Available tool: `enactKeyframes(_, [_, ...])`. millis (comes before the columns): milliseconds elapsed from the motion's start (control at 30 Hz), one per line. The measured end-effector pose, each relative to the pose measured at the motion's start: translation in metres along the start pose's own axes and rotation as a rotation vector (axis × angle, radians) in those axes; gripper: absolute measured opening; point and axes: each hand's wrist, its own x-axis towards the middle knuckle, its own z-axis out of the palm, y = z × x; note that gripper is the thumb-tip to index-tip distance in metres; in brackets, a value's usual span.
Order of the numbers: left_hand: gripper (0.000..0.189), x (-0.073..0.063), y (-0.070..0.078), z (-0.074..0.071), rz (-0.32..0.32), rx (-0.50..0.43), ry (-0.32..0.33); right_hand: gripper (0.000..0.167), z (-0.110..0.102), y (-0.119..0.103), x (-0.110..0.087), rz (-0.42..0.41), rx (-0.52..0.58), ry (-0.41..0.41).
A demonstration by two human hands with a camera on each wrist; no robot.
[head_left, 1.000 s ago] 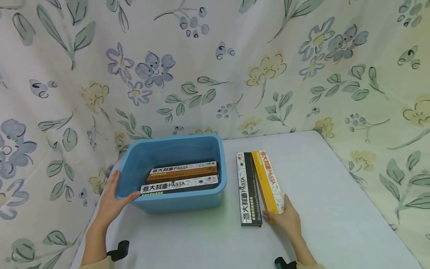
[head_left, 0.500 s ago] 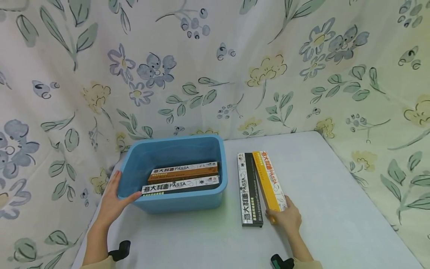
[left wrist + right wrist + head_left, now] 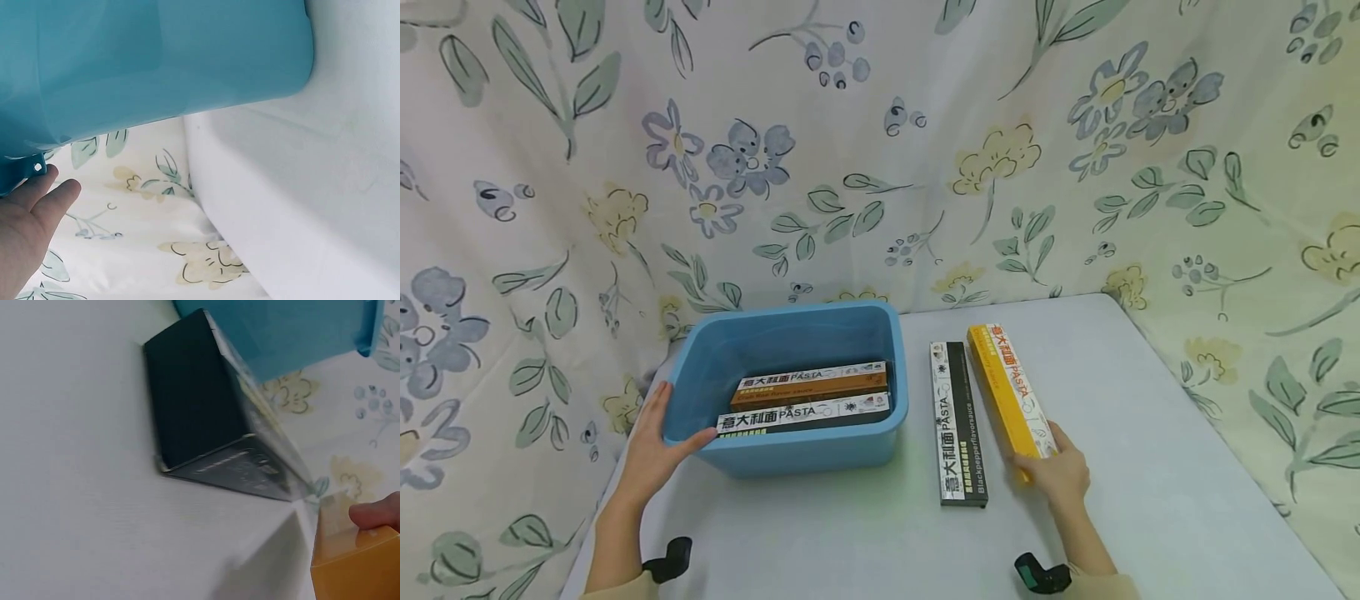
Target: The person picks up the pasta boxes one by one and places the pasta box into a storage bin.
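Observation:
My right hand (image 3: 1060,473) grips the near end of a yellow pasta box (image 3: 1003,379), thumb on its left side and fingers on its right. In the right wrist view the thumb presses the yellow box's (image 3: 350,575) glossy side. Left of it a black pasta box (image 3: 958,425) lies flat, apart from the yellow one. My left hand (image 3: 651,450) rests spread at the left front corner of a blue plastic bin (image 3: 797,454), with straight fingers at the rim. Inside the bin lie a brown pasta box (image 3: 808,386) and another black-and-white pasta box (image 3: 805,414).
A white-covered table (image 3: 850,533) carries everything, its left edge close to my left arm. Behind and at both sides hangs a floral curtain (image 3: 880,167). Black camera mounts (image 3: 1042,573) sit at my wrists.
The yellow pasta box has shifted right and slightly away from me, widening the gap to the black box. My right hand moved with it; my left hand and the bin stayed put.

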Motion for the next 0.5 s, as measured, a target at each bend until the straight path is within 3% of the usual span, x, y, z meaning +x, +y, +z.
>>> enactKeyframes(500, [0.109,0.0,-0.001,0.0,-0.004,0.001,-0.003,0.093,-0.041,-0.038,-0.01,-0.063,0.057,0.006])
